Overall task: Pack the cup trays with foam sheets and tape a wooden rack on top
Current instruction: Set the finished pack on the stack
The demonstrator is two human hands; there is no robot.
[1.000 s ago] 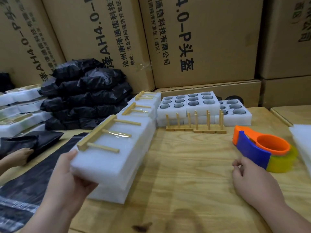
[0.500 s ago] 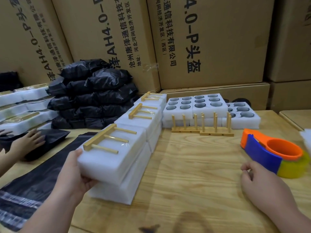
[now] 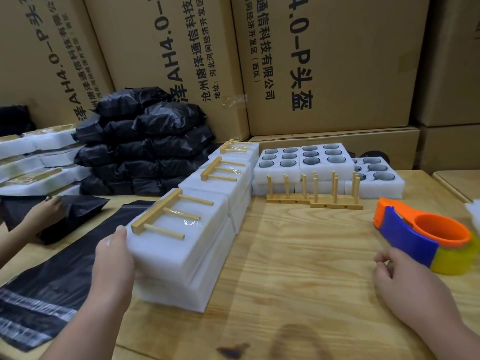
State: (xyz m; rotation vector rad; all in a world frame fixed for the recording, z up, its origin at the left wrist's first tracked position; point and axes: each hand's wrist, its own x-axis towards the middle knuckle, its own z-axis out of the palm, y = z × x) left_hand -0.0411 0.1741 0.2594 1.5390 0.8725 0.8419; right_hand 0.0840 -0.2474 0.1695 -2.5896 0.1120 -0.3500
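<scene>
Left hand (image 3: 114, 258) grips the near end of the taped foam pack (image 3: 181, 237), thumb on top, fingers curled beneath (hidden), wooden rack (image 3: 166, 216) taped flat on top, atop another pack on the table (image 3: 298, 268). Right hand (image 3: 405, 284) rests loosely curled, empty, beside the tape dispenser (image 3: 426, 235).

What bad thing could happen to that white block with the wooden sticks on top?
The left hand holds the foam pack by one end only, on top of another pack. Set down crooked, it might slide off. The wooden rack is held by thin clear tape, so a bump could loosen it. The right hand is not helping steady it.
</scene>
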